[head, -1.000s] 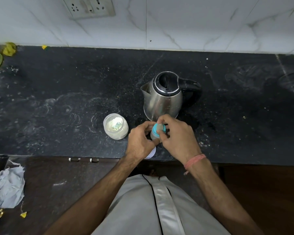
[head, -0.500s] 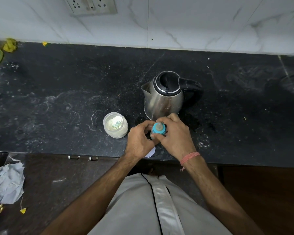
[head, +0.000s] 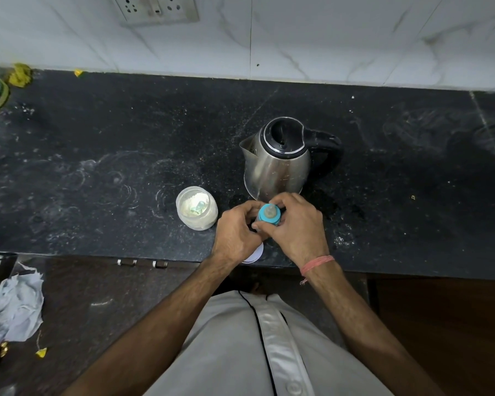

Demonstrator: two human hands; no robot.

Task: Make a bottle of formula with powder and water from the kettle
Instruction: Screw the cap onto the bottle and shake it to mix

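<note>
Both hands stay locked on the bottle, teat cap on top!

The left hand (head: pixel 235 232) grips the bottle body while the right hand (head: pixel 295 224) curls round the blue teat cap (head: pixel 270 214); since a second ago the grip has barely shifted, so I'd judge the cap is being twisted. The bottle stands near the desk (head: pixel 97 167) front edge, just before the kettle (head: pixel 277 164), the open powder jar (head: pixel 196 211) close left. Bare desk lies wide to either side.
</note>
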